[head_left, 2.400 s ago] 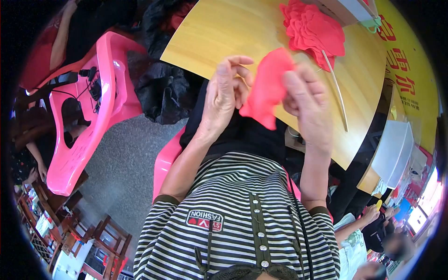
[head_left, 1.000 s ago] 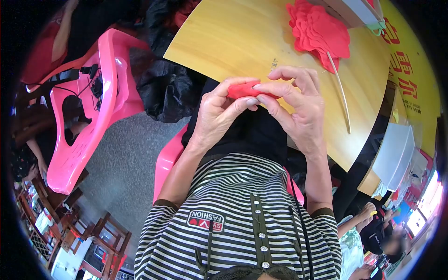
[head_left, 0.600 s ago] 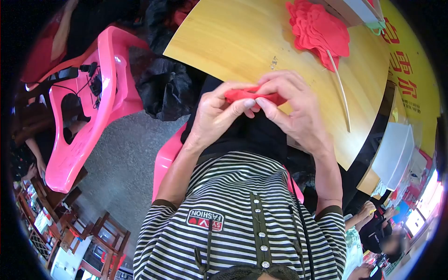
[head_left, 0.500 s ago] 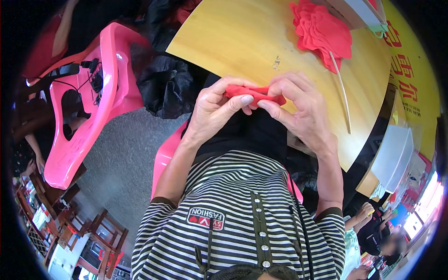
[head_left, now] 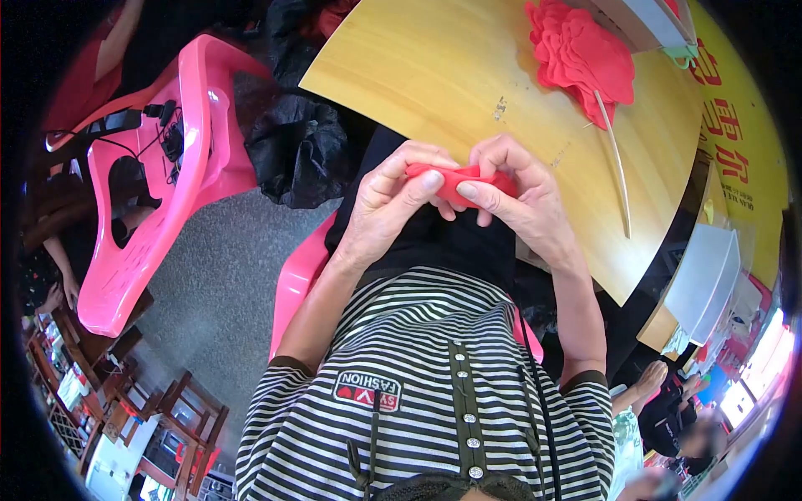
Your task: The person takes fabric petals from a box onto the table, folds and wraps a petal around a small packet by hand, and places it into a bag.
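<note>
Red felt, folded into a narrow strip, is mostly buried under fingers, so its shape is hard to read. Left hand and right hand both pinch it, fingertips pressed together, above the lap at the desk edge. More red pieces and a thin stick lie well apart.

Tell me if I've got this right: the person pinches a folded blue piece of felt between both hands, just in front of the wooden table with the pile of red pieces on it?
Not quite: the folded piece is red, not blue, as the head view shows. The rest holds: the left hand and right hand both pinch it in front of the wooden table, where the pile of red pieces lies.
</note>
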A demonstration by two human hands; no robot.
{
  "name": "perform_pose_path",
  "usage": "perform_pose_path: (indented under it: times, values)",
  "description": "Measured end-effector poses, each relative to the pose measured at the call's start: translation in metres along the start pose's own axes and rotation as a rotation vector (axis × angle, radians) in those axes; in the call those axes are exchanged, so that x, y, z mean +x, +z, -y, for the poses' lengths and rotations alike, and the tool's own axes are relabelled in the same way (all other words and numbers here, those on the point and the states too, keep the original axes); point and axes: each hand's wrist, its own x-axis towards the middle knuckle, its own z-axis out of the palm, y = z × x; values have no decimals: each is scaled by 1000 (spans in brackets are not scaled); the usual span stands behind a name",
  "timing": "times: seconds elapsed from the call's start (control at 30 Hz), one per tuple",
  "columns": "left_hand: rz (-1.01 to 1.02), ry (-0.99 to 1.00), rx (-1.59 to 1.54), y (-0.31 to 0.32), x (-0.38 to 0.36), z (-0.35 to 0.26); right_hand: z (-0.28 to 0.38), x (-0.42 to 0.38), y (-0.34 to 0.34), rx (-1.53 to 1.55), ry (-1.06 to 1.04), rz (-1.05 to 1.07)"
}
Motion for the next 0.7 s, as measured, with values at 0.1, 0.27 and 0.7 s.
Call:
perform_pose_path:
  times: [0.1,0.27,0.7]
  values:
    - [-19,204,366,-24,3,4,30,-8,1,-192,-46,84]
    - [-355,209,412,-29,1,-6,24,5,-12,-542,159,24]
    - [-321,230,490,-23,0,-17,21,16,-12,-440,31,-83]
